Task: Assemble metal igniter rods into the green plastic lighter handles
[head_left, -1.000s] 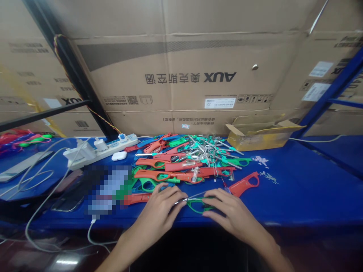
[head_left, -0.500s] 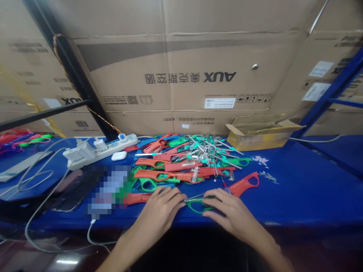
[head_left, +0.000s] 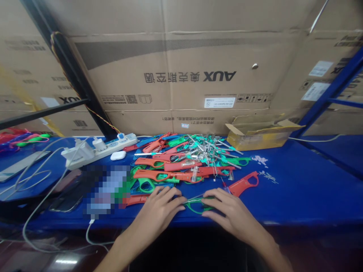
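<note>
Green handle shell [head_left: 194,211]: between the person's two hands, at the near part of the blue tabletop [head_left: 309,196], its curved loop facing the body; whether it rests on the surface or is slightly raised cannot be told.
Thin metal strip [head_left: 195,196]: runs along the shell's upper edge, from the left fingertips toward the right hand.
Left hand [head_left: 164,206]: fingers bent, tips at the shell's left end; what lies between them is hidden, so whether they pinch the shell or a metal part cannot be told.
Right hand [head_left: 228,207]: thumb below and fingers above, gripping the shell's right end, which they partly cover.
Orange-red handle [head_left: 241,184]: lies alone just beyond the right hand, loop end pointing away to the right.
Heap of handles [head_left: 181,176]: red, orange, green and blue pieces, beyond the hands.
Metal rods [head_left: 210,147]: tangled with teal ends and wires, at the back of the heap.
Pink bits [head_left: 259,161]: a small scatter right of the heap, with pale slivers [head_left: 269,176] near them.
Open carton [head_left: 258,141]: at the back right, flaps up.
Power strip [head_left: 113,146]: at the left, plugs in it, white case [head_left: 118,155] just beside.
</note>
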Demonstrator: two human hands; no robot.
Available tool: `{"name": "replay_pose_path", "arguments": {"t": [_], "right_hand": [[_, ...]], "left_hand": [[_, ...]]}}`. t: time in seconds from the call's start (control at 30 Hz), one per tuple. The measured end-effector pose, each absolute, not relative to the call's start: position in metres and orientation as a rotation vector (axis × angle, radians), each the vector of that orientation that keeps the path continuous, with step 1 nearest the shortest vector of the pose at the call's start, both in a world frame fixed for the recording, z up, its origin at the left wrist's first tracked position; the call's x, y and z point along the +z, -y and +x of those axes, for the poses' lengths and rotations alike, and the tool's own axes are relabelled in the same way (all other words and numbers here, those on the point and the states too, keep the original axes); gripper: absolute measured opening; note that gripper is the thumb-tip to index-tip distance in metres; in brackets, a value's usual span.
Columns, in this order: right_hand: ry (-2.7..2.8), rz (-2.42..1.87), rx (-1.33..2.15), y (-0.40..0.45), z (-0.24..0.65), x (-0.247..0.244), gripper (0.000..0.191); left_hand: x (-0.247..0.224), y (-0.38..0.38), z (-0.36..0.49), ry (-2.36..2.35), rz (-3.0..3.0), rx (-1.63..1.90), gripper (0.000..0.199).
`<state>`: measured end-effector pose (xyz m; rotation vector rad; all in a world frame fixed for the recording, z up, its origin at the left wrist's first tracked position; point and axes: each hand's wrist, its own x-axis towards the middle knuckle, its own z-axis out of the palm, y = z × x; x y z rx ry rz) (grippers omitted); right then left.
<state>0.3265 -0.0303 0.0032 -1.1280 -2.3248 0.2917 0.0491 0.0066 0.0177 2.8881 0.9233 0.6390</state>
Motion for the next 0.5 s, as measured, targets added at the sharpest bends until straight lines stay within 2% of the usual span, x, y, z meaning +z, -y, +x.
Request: {"name": "replay_pose_path", "arguments": {"t": [0.5], "right_hand": [[2.319,-1.129,0.292,0.029,0.327,0.001,0.026]], "left_hand": [[0.037,-0.009,0.05,-0.848,2.766,0.489,0.015]]}}
